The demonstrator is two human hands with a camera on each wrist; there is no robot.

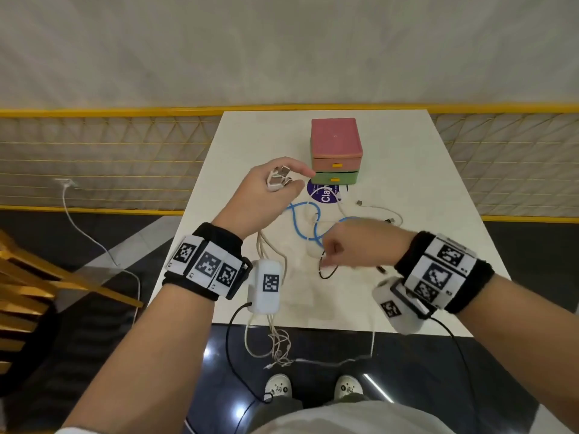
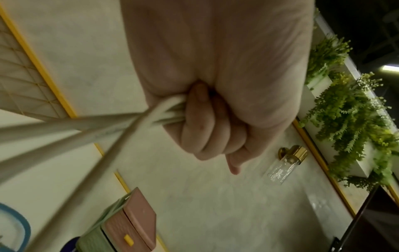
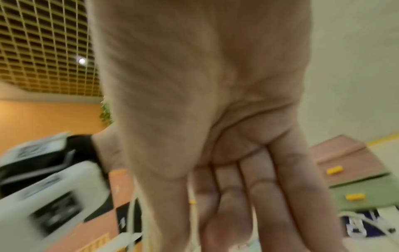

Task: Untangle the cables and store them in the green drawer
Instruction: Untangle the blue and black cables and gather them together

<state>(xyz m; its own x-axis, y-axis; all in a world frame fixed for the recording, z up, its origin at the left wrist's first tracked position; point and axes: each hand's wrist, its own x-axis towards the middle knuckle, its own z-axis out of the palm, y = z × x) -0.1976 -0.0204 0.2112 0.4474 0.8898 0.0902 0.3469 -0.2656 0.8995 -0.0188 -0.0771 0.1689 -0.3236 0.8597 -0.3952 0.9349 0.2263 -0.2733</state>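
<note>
A two-drawer box stands at the back of the white table (image 1: 445, 245): the green drawer (image 1: 335, 177) (image 2: 92, 238) (image 3: 362, 196), closed, sits under a pink one (image 1: 336, 142). My left hand (image 1: 289, 181) (image 2: 207, 119) is raised in front of it and grips a bundle of white cables (image 1: 279, 180) (image 2: 86, 126) just below their plugs. A blue cable (image 1: 300, 227), a black cable (image 1: 327, 272) and more white ones lie tangled mid-table. My right hand (image 1: 327, 258) (image 3: 205, 230) hovers over the tangle, fingers pointing down; a thin white cable runs beside its thumb, the grip blurred.
White cable ends (image 1: 275, 339) hang over the table's front edge. A loose white cable (image 1: 376, 209) lies right of a purple sticker (image 1: 326, 192). A yellow mesh fence (image 1: 94, 158) runs behind the table. A wooden chair (image 1: 31, 292) stands to the left.
</note>
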